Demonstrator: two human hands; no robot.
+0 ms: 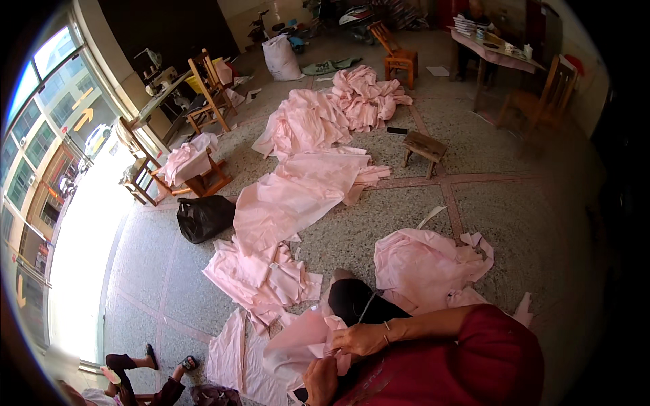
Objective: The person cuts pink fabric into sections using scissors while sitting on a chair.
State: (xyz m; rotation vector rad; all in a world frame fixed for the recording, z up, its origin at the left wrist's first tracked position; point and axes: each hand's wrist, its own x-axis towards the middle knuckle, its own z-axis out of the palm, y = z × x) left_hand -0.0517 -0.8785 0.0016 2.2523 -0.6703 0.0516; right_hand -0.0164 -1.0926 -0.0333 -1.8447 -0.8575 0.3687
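A piece of pink cloth (301, 345) is bunched in my lap, low in the middle of the head view. My right hand (362, 338), with a bracelet at the wrist, grips the cloth's upper edge. Just below it, my left hand (321, 379) holds the same piece. My red sleeve (467, 358) fills the lower right, and my knee in black trousers (355, 301) pokes out above the hands.
Pink cloth piles lie on the speckled floor: a heap to my right (426, 264), flat pieces (261, 277) ahead, a long trail (305, 183) toward the back. Also present are a black bag (203, 216), a low wooden stool (423, 145), wooden chairs (210, 88), and another person's legs (145, 369).
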